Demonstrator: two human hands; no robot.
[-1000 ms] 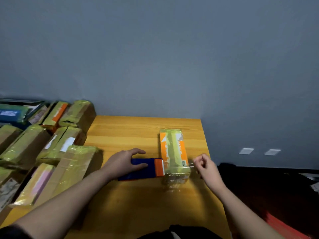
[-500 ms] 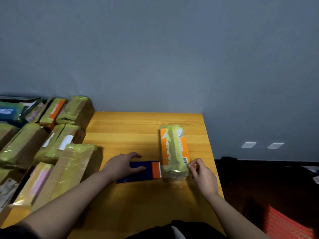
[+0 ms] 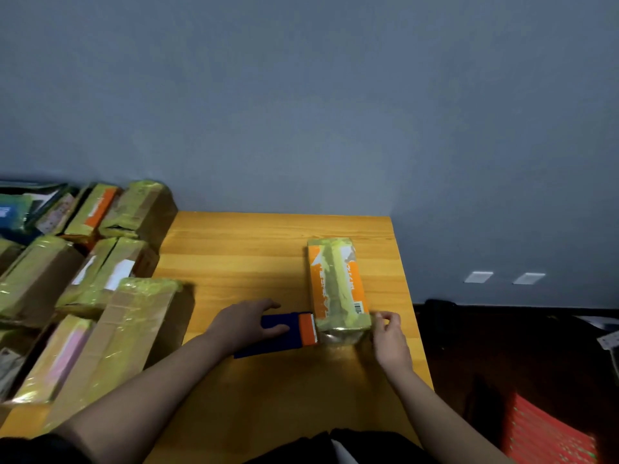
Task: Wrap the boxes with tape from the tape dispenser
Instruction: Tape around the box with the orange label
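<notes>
Left hand (image 3: 246, 324) lies palm-down, fingers spread flat over the dark blue tape dispenser with an orange cutter end (image 3: 288, 333), pressing it to the yellow wooden surface (image 3: 234, 256). Right hand (image 3: 388, 336), fingers pinched narrow, holds the clear tape strip (image 3: 341, 337) at the near right corner of the orange oblong box banded in yellow-green tape (image 3: 336, 283). The strip spans from the cutter across the box's near end. Box lies flat, long axis running away, towards the surface's right edge. Left, off the surface: pile of tape-wrapped brown cardboard parcels (image 3: 83, 279). Beyond: grey-blue wall (image 3: 301, 112).
</notes>
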